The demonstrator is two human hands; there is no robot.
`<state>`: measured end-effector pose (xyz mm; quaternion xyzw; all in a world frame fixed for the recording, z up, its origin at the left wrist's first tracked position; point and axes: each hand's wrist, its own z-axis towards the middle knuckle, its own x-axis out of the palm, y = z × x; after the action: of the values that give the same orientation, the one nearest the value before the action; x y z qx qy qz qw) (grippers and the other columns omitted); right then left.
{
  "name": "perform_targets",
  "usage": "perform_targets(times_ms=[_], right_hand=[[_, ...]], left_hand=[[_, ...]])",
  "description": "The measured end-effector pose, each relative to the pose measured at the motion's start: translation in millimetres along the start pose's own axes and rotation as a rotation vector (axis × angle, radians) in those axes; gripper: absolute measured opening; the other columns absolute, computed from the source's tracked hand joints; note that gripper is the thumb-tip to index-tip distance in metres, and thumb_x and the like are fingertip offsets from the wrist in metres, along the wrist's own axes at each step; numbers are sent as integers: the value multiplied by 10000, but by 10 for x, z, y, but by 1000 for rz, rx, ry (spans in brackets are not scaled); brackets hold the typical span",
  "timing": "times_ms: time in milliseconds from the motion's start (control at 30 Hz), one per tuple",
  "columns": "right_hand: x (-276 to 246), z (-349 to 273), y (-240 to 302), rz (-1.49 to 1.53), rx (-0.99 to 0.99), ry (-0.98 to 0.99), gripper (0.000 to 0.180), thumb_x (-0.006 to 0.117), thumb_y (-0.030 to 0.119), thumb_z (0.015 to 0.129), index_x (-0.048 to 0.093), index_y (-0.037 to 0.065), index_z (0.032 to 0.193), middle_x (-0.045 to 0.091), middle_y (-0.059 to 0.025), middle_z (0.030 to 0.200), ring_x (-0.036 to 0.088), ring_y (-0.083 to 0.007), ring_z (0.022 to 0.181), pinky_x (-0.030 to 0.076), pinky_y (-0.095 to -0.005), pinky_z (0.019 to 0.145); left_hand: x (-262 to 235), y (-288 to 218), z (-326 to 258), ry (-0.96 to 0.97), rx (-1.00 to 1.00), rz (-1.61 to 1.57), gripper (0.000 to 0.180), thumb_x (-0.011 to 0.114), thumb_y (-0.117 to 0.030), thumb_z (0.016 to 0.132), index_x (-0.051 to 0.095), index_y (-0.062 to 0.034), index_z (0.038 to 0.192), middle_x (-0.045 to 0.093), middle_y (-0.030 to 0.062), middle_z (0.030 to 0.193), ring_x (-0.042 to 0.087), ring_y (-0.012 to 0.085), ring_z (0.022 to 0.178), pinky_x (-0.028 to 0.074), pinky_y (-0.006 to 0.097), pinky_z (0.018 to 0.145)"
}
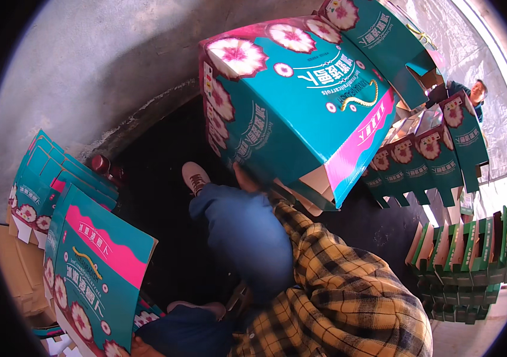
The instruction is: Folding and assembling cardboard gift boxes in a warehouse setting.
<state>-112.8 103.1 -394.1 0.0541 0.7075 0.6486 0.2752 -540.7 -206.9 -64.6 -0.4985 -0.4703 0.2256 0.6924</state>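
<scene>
A large teal carton [289,119] with pink trim and printed round slices is unfolded into a box, tilted at upper centre. My right hand [245,178] is at its lower edge, gripping it; the fingers are partly hidden and blurred. Brown flaps [316,184] show at the box's lower end. At lower left a flattened teal carton [102,268] stands on edge. My left hand [144,348] holds its bottom corner, mostly cut off by the picture's edge.
Folded teal cartons [39,190] lean at the left above brown cardboard [27,273]. Opened teal cartons [432,154] line the right, near green carton stacks [468,256]. Another person [478,95] is at far right. A grey wall [105,65] rises behind.
</scene>
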Motion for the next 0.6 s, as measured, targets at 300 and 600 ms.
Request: perform_targets(times_ms=[300,600], right_hand=[[-593,304,-139,-292,91,118,809,372,656,1034,633,-64,1292,596,-325,1376,510,-479,1339,386,-492,1112],[-1367,618,100,-342,354,-18,915,378,743,980,699,-105,1106,649,-382,1198,570,-531,1220,429,-518,1014]], left_hand=[[-4,109,81,55,-43,-27,470,603,-222,1008,517,15,1404,599,173,1359,588,292,1169,478,422,956],[136,0,76,102,-90,6,432,565,-202,1029,511,17,1397,612,170,1343,607,283,1140,504,402,910]])
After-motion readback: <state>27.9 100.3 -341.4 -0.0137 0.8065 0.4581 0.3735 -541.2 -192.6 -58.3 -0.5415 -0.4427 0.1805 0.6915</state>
